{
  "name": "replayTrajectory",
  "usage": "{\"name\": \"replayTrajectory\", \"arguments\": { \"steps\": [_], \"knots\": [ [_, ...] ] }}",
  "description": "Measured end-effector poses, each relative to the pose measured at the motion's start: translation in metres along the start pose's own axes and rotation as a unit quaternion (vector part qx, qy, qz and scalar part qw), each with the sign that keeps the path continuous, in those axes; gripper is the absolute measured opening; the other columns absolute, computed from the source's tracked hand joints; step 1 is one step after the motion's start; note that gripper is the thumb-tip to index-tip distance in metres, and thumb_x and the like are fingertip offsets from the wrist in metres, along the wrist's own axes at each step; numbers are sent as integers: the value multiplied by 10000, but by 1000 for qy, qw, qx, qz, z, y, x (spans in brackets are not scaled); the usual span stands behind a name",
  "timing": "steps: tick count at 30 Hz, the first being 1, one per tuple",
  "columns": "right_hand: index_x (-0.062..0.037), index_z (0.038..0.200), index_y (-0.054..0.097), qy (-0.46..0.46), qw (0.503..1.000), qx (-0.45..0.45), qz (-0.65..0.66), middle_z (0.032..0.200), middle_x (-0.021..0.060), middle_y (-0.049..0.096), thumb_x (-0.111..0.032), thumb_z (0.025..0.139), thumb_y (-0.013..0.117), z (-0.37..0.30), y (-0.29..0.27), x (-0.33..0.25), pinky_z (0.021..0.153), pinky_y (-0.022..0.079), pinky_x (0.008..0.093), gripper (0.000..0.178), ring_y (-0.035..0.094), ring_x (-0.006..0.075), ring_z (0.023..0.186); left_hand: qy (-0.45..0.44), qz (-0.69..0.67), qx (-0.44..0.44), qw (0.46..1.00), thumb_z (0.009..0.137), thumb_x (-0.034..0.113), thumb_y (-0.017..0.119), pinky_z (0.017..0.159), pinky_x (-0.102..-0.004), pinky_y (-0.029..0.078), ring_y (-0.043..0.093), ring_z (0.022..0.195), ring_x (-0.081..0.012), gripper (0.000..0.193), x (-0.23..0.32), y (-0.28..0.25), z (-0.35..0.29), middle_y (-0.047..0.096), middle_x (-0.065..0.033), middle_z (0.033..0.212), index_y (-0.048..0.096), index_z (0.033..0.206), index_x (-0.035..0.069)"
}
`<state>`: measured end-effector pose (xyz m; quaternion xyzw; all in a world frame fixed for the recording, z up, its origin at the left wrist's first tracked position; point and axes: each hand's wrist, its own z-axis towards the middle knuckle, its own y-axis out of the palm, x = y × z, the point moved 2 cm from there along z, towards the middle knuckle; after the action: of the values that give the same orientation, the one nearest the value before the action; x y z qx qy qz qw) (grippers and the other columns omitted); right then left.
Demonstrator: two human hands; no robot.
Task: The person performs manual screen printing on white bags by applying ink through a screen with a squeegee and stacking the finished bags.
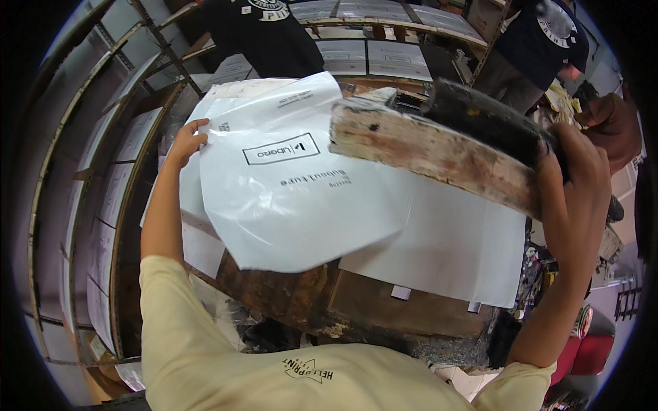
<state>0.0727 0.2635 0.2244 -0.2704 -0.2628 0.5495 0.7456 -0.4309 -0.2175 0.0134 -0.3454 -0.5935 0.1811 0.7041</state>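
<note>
My left hand [186, 142] pinches the left edge of a white plastic bag [301, 222] with dark print. The bag is lifted and its lower edge curls above the work table [274, 294]. My right hand [579, 164] is closed round the right end of a thick, worn wooden frame [418, 151], which is raised and tilted, its left end near the bag's upper right. A long black bar [480, 118] lies along the frame's top, close to my right fingers; what it is I cannot tell. Beneath the frame a plain white sheet [439, 240] lies on the table.
Racks [120, 164] with printed white sheets stand along the left. More sheets [397, 58] lie on shelves at the back. Two people in dark shirts, one at back left [264, 34] and one at back right [541, 41], stand beyond the table. A red seat [593, 354] is at lower right.
</note>
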Motion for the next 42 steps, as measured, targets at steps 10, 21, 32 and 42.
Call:
{"name": "replayTrajectory", "arguments": {
  "steps": [10,21,32,42],
  "knots": [
    [3,1072,674,13,999,-22,29,948,202,659,-307,925,655,-11,-1,-8,844,435,471,344,569,407,878,34,491,380,783,941,129,775,1095,-461,552,724,1244,-397,724,-5,5,17,735,-303,1303,532,1622,116],
    [15,1574,486,21,986,-166,21,1027,152,633,-348,906,793,-112,14,-42,897,442,496,820,597,356,982,153,-289,-127,936,694,299,1072,973,-382,582,730,1065,-286,1306,217,188,-312,732,-175,1236,308,1697,-42],
    [-101,1155,760,59,922,-342,170,1042,78,665,-338,839,876,-259,86,-62,807,577,449,412,662,304,972,147,-8,-89,985,484,330,1091,1017,-445,474,545,1135,-330,1008,115,272,-372,573,-98,1132,709,1366,29],
    [-119,1199,726,16,959,-250,130,1017,79,636,-261,800,891,-190,217,4,771,575,459,455,657,321,954,135,15,-127,983,420,399,1089,976,-456,470,542,1095,-338,1024,115,267,-367,550,-119,1130,707,1290,19]
  ]
}}
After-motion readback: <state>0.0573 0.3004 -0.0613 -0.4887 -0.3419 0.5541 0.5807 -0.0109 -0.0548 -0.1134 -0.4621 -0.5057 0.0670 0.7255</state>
